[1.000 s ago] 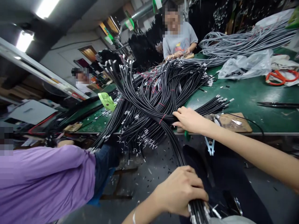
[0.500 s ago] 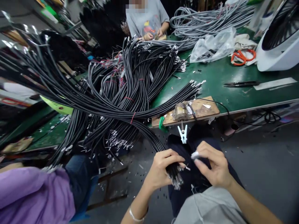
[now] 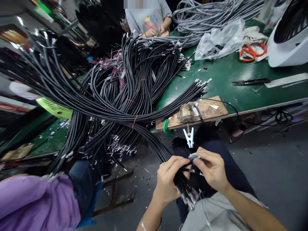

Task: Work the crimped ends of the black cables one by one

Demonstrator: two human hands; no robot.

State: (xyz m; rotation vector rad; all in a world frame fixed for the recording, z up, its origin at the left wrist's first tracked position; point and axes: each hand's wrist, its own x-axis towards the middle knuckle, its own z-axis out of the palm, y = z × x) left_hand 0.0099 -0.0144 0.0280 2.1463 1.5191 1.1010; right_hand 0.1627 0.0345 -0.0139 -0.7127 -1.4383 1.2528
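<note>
Left hand: knuckles up, fingers curled into a firm grip, forefinger reaching toward the right hand. Left forearm rises from the lower edge, leaning right. On the right hand, thumb and forefinger press together in a pinch; remaining fingers appear folded, though partly hidden. Right forearm slants up and leftward from the lower right corner. Fingertips of both hands sit close together.
</note>
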